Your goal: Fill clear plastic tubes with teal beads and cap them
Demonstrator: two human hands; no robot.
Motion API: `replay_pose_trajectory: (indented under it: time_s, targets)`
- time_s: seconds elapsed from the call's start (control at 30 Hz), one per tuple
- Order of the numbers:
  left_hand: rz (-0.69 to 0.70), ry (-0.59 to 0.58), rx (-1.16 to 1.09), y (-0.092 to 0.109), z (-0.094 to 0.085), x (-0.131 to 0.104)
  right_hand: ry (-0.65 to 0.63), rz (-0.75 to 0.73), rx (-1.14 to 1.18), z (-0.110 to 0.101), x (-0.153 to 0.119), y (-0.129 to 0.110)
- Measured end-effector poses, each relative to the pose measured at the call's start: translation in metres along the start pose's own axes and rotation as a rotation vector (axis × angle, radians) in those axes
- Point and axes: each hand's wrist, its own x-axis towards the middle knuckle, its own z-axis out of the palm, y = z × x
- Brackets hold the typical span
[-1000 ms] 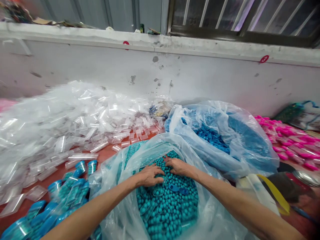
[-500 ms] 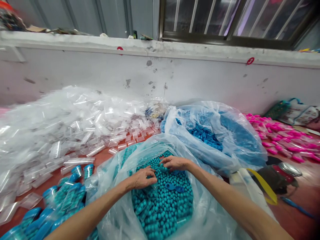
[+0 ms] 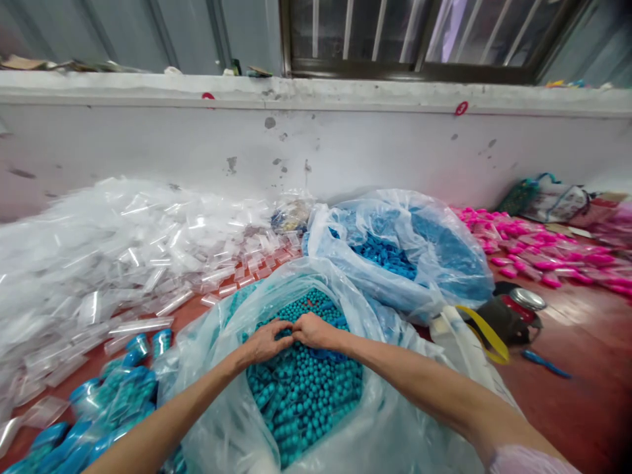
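Note:
Both hands meet over a clear plastic bag (image 3: 395,401) full of small teal balls (image 3: 316,401). My left hand (image 3: 268,340) has its fingers bent toward the thumb, and its tips come against the other hand. Closed with the knuckles up, my right hand (image 3: 313,330) hides whatever lies between the fingertips. Just under the right wrist, a blue plastic piece (image 3: 326,355) rests on the balls, partly covered. To the left of the bag lie clear tubes with blue caps (image 3: 123,395), filled with teal balls.
A large heap of clear plastic tubes (image 3: 123,250) spreads along the wall at left. Behind the ball bag sits another bag (image 3: 444,263) with blue pieces (image 3: 385,255). Pink-ended packs (image 3: 543,253) lie at right, near a yellow strap (image 3: 486,334) and a blue tool (image 3: 546,363).
My right hand has moved left and closed up against my left hand, which was apart from it before. The whole view has shifted a little to the right.

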Motion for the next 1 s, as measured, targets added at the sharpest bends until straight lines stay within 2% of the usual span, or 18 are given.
replay_pose_trajectory:
  time_s: [0.13, 0.27, 0.33, 0.4, 0.47, 0.6, 0.67, 0.73, 0.8, 0.9, 1.0]
  targets:
    - [-0.034, -0.061, 0.042, -0.002, 0.000, -0.002, 0.015, -0.008, -0.037, -0.003, -0.003, -0.011]
    - [-0.011, -0.100, 0.070, 0.002, -0.002, -0.005, 0.052, -0.011, -0.052, -0.019, -0.032, 0.000]
    - [0.001, -0.086, 0.073, 0.005, -0.002, -0.006, 0.004, 0.028, -0.136, -0.027, -0.053, 0.006]
    - [0.004, -0.060, 0.066, 0.006, -0.002, -0.006, -0.102, 0.058, -0.245, -0.030, -0.071, 0.007]
    - [0.030, -0.042, 0.059, 0.004, -0.001, -0.007, -0.150, 0.090, -0.325, -0.029, -0.078, 0.003]
    - [0.119, -0.033, 0.068, -0.006, 0.001, -0.004, -0.015, 0.137, -0.246, -0.028, -0.066, -0.007]
    - [0.117, -0.020, 0.099, -0.008, 0.002, -0.003, 0.111, 0.128, -0.192, -0.031, -0.061, -0.007]
    - [0.085, 0.003, 0.145, -0.006, 0.004, -0.004, 0.267, 0.179, -0.273, -0.034, -0.066, -0.002]
    - [0.061, 0.023, 0.183, -0.002, 0.004, -0.006, 0.379, 0.316, -0.444, -0.036, -0.080, 0.006]
    - [0.089, 0.014, 0.185, 0.006, 0.002, -0.009, 0.379, 0.507, -0.616, -0.039, -0.105, 0.018]
    - [0.118, 0.002, 0.146, 0.013, -0.004, -0.009, 0.429, 0.571, -0.675, -0.043, -0.120, 0.025]
